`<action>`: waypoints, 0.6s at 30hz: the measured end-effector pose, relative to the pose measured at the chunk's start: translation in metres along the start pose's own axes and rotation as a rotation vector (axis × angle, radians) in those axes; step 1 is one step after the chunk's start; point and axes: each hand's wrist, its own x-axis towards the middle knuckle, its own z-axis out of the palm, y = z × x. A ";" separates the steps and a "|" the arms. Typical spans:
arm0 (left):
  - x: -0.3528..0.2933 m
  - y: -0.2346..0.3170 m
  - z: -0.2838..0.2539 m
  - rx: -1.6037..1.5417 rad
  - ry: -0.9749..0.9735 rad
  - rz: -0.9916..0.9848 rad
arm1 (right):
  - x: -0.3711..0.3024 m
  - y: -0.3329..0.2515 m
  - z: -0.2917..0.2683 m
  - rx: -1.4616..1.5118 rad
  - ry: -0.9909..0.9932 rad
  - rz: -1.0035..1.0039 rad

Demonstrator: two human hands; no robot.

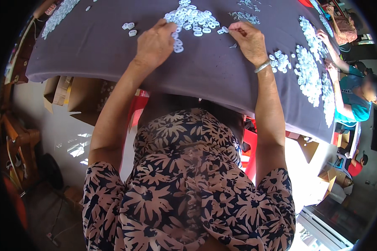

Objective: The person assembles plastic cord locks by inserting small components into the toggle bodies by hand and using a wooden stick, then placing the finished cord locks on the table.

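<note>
White oval plastic pieces with two holes lie in a pile (192,19) on the dark tablecloth. At the pile's left edge is my left hand (156,44), its fingers curled closed against the nearest pieces; what they hold, if anything, is hidden. My right hand (251,41), with a silver bracelet (262,66) at the wrist, pinches thumb and fingers together right of the pile. A white oval piece (225,29) lies by its fingertips, and I cannot make out what is in the pinch. Beyond this hand is a scatter of small thin grey pieces (246,17), perhaps screws.
Three loose ovals (131,29) lie left of my left hand. More white pieces form a small cluster (280,61) and larger heaps (309,75) at right. Two people (359,94) reach onto the table there. Cardboard boxes (86,100) stand below the table's edge.
</note>
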 end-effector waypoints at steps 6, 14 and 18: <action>0.001 0.003 0.006 -0.280 0.132 -0.001 | 0.007 -0.009 0.010 -0.331 -0.079 -0.287; 0.003 0.008 0.005 -0.611 0.260 0.012 | 0.006 -0.015 0.007 -0.326 -0.169 -0.205; 0.001 0.010 0.012 -0.725 0.204 0.058 | -0.001 -0.022 0.006 -0.209 -0.168 -0.146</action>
